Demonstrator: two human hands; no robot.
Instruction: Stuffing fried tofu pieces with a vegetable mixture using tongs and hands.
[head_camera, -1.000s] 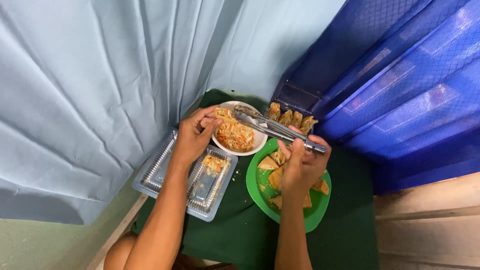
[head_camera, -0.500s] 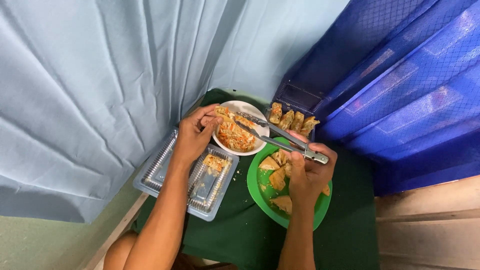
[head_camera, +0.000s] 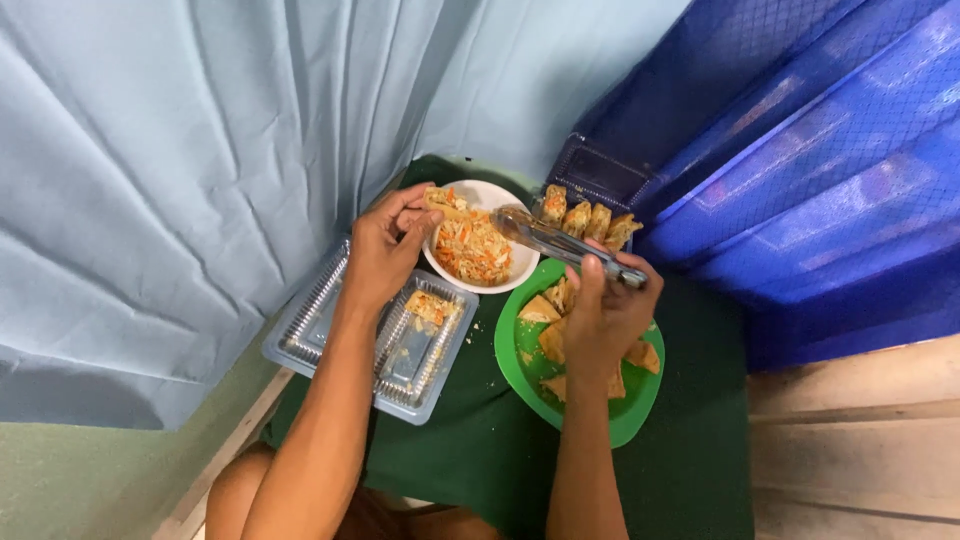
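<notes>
Your left hand is reaching forward on a long, nearly straight forearm, fingers curling in a pinch — thumb meeting fingertips. Your right hand is closing in a grip, thumb lying on top — wrist bending slightly inward.

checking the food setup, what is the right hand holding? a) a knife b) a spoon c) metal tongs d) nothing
c: the right hand has its grip on metal tongs, whose tips reach over the white bowl of shredded salad, above the green plate.
</notes>
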